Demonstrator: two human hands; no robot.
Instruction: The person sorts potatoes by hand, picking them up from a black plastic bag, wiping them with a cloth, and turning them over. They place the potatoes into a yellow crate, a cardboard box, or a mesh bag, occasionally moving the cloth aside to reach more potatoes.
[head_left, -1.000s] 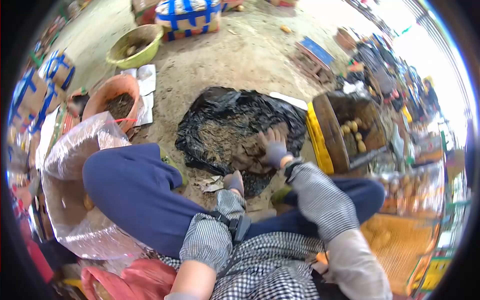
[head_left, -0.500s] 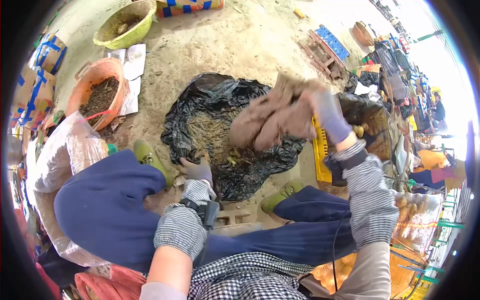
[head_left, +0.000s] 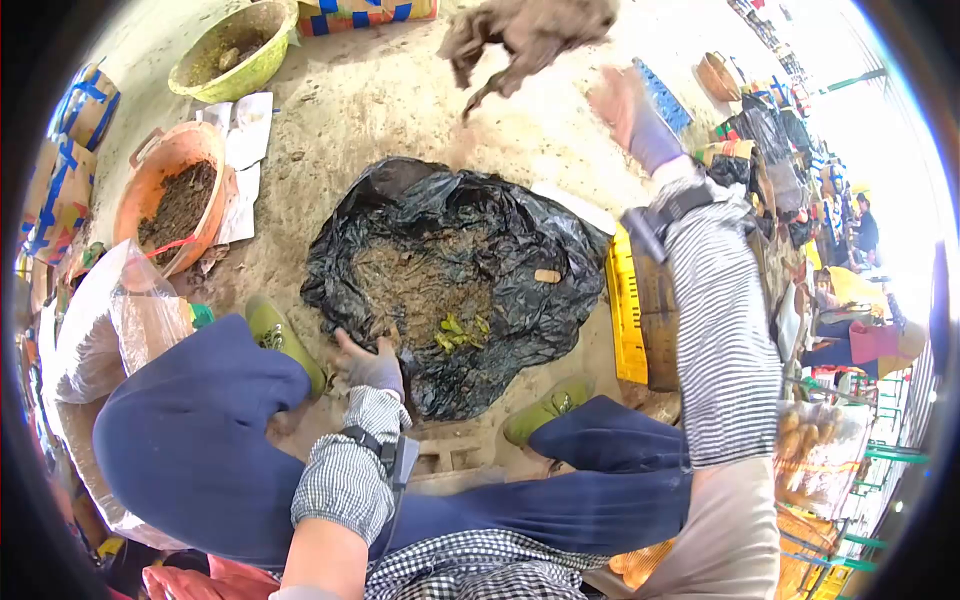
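My left hand (head_left: 368,364), in a soiled glove, is at the near left edge of a black plastic bag (head_left: 540,235), with its fingers apart. The bag lies spread on the floor, holding brown soil (head_left: 420,280), a few yellow-green leaves (head_left: 460,332) and a small tan piece (head_left: 547,276). My right hand (head_left: 640,120) is stretched out far ahead, blurred, its fingers extended and holding nothing. Beyond it a crumpled brown cloth (head_left: 530,40), apart from the hand, is at the top of the view, seemingly in the air.
On the left stand an orange tub (head_left: 222,205) with dark soil and a yellow-green basin (head_left: 265,72). A yellow crate (head_left: 625,310) stands right of the bag. Taped cartons (head_left: 60,195) line the far left. A person (head_left: 868,225) is at the far right.
The brown cloth has left my right hand and gone forward to the top of the view. My right arm has reached forward. Leaves in the bag are now uncovered. My left hand stays by the bag's edge.
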